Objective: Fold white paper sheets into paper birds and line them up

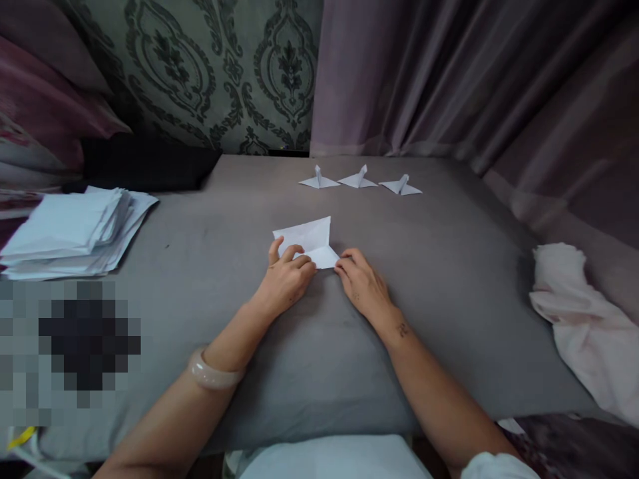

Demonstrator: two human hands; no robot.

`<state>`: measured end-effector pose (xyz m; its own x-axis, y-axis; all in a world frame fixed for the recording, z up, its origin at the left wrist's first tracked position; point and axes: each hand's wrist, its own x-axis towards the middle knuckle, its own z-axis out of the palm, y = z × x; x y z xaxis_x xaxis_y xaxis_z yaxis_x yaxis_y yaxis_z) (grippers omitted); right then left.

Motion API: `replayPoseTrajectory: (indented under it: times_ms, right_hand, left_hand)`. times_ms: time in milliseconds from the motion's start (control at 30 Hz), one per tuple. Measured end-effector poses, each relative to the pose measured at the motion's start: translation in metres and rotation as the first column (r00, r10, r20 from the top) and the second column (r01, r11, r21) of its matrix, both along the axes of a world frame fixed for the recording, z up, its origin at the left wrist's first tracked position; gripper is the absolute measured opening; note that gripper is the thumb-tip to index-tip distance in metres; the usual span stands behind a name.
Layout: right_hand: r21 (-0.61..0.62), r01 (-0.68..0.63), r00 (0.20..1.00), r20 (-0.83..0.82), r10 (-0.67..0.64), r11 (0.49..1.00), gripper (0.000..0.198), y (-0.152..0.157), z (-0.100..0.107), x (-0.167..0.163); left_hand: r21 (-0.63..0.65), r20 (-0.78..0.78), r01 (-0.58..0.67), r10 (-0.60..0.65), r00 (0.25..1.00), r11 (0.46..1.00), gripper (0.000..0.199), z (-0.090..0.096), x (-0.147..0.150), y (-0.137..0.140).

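Observation:
A partly folded white sheet of paper [312,234] lies on the grey cloth-covered surface in front of me. One flap stands up at the back, and a crease runs along its middle. My left hand [291,271] grips the paper's near left edge, thumb and forefinger together and the other fingers bent and lifted apart. At the near right corner, my right hand [360,276] pinches the paper between its fingertips. Both hands partly cover the near edge. Farther back, three folded paper birds [319,179] stand in a row.
On the left lies a stack of white paper [64,229], with a folded black cloth [150,163] behind it. A pale pink cloth [574,299] lies on the right. Patterned wall and purple curtains [379,73] border the far side. A blurred patch hides something at lower left.

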<state>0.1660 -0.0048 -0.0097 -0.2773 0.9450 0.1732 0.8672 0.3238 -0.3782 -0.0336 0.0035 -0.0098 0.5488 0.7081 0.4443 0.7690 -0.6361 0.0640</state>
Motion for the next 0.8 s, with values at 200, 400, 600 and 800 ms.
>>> replayPoseTrajectory:
  times_ms: [200, 400, 600, 800]
  right_hand:
    - [-0.053, 0.105, 0.987, -0.12, -0.111, 0.993, 0.017, 0.009, -0.006, -0.002]
    - [-0.024, 0.174, 0.963, -0.206, -0.175, 0.985, 0.008, 0.016, -0.013, -0.004]
    - [0.048, -0.002, 0.959, -0.284, 0.016, 0.999, 0.013, 0.017, -0.019, -0.003]
    - [0.056, -0.046, 0.988, -0.142, 0.053, 0.997, 0.027, 0.006, -0.015, -0.007]
  left_hand:
    - [-0.028, 0.027, -0.061, 0.061, 0.998, 0.998, 0.022, -0.001, 0.005, 0.004]
    - [-0.078, 0.179, -0.186, 0.198, 0.964, 0.979, 0.03, -0.003, 0.003, 0.01]
    - [-0.185, 0.269, -0.254, 0.297, 0.916, 0.949, 0.044, -0.002, -0.005, 0.015]
    - [-0.167, 0.273, -0.215, 0.255, 0.928, 0.962, 0.029, -0.008, -0.01, 0.017]
